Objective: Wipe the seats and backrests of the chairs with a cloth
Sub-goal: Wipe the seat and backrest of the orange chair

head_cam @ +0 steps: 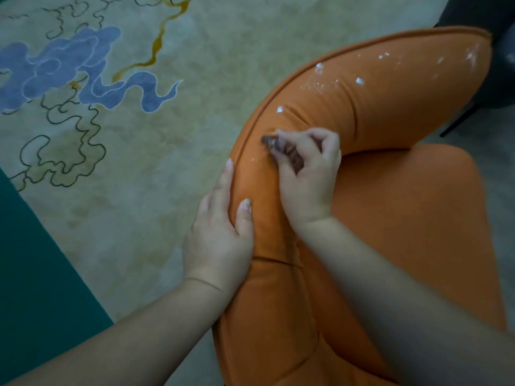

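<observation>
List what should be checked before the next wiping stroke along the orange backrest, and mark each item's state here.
1. Cloth in hand: ok. The right hand grips a dark bunched cloth.
2. Cloth touching the orange backrest: ok, it presses on the padding.
3. Chair steadied: ok. The left hand rests on the backrest edge, fingers straight.
4. Dirt ahead of the stroke: not ok. White specks lie on the upper backrest.
5. Seat wiped: cannot tell; no specks show on it.
6. Cloth's clean side down: cannot tell, it is bunched.
</observation>
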Demonstrator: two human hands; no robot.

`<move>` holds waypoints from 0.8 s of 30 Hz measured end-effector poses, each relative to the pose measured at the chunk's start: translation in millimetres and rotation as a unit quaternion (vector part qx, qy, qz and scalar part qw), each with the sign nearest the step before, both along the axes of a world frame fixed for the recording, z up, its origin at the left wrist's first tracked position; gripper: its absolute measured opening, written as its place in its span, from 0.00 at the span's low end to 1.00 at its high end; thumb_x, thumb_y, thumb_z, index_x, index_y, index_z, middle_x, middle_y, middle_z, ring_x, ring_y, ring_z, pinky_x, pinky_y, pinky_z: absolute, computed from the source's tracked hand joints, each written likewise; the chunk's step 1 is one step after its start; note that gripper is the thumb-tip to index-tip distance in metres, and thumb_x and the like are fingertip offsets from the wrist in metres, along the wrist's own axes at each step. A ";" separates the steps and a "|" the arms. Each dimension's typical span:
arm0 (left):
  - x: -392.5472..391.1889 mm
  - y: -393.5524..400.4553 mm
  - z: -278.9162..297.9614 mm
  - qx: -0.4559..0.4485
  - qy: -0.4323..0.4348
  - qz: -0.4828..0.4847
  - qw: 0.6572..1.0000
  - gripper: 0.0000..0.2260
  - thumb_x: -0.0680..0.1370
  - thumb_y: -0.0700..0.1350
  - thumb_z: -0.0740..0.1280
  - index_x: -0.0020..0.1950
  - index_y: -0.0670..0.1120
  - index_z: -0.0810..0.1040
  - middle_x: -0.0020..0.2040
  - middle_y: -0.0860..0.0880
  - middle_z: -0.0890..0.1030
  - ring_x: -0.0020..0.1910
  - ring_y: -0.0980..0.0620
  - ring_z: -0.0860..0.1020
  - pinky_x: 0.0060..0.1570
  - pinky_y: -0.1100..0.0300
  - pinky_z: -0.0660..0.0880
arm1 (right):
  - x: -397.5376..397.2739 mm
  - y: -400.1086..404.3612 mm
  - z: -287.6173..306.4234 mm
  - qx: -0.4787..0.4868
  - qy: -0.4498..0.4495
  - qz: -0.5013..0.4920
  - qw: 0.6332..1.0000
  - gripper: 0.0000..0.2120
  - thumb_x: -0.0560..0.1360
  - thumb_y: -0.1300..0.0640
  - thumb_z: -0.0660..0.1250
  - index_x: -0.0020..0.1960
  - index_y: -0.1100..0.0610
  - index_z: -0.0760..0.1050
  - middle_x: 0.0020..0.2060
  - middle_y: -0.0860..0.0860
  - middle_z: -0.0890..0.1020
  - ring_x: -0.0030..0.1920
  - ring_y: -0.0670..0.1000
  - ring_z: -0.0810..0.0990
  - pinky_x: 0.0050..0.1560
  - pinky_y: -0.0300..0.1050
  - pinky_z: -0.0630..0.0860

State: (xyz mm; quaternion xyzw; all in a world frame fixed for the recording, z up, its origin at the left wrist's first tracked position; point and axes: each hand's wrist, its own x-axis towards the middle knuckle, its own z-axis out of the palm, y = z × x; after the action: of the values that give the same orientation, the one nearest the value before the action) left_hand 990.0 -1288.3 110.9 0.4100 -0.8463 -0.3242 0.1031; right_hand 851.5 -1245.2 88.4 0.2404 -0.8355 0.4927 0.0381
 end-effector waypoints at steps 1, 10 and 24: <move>0.1 0.0 -0.6 0.000 0.003 0.001 1.000 0.27 0.77 0.59 0.52 0.76 0.67 0.51 0.73 0.55 0.66 0.66 0.52 0.69 0.54 0.59 0.66 | -7.2 -6.8 1.3 -0.005 -0.010 -0.018 1.000 0.11 0.71 0.60 0.74 0.53 0.54 0.83 0.52 0.57 0.74 0.53 0.60 0.75 0.59 0.53 0.72; -0.5 1.0 0.8 -0.007 0.008 0.010 1.000 0.27 0.76 0.59 0.53 0.76 0.65 0.53 0.72 0.55 0.68 0.65 0.51 0.70 0.57 0.54 0.70 | 21.1 19.2 -4.4 -0.007 -0.005 0.036 0.999 0.10 0.72 0.58 0.73 0.53 0.53 0.83 0.52 0.56 0.74 0.53 0.58 0.76 0.59 0.55 0.73; -0.4 -0.5 0.0 -0.004 0.014 0.012 1.000 0.27 0.76 0.58 0.54 0.76 0.65 0.54 0.72 0.56 0.68 0.65 0.52 0.70 0.57 0.55 0.71 | 25.3 3.4 18.4 0.037 -0.005 0.085 0.996 0.09 0.73 0.53 0.73 0.53 0.50 0.84 0.53 0.54 0.75 0.54 0.56 0.74 0.57 0.51 0.72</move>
State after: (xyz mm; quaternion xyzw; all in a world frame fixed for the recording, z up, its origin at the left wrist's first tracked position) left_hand 989.6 -1288.8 110.9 0.4155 -0.8409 -0.3251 0.1207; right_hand 876.8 -1241.8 106.7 0.3093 -0.8300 0.4639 -0.0169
